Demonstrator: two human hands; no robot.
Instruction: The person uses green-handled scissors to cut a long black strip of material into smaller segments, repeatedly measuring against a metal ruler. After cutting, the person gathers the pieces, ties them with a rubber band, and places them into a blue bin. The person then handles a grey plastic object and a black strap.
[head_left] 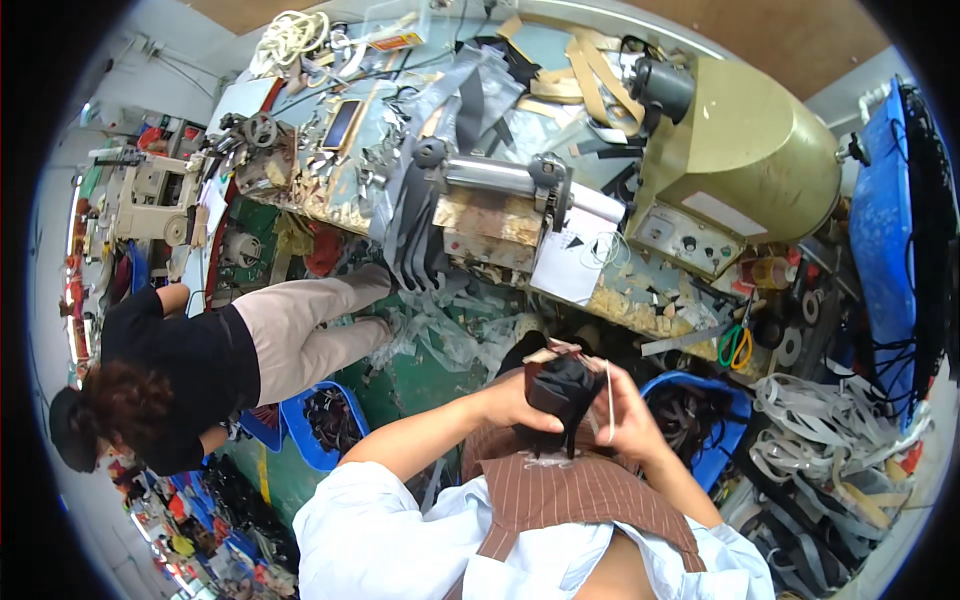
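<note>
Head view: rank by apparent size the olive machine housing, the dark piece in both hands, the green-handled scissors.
1. olive machine housing, clearly largest.
2. dark piece, held between left hand and right hand; it is nearer the camera, so it looks enlarged.
3. green-handled scissors, smallest.

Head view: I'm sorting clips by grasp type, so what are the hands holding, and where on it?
Both hands hold a bundle of black pieces: left hand on its left side, right hand on its right edge.

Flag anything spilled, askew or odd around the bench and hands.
Offcuts and clear plastic scraps litter the green floor under the bench. Grey strips droop over its front edge. Both hands, left hand and right hand, grip a black bundle; no damage visible.
</note>
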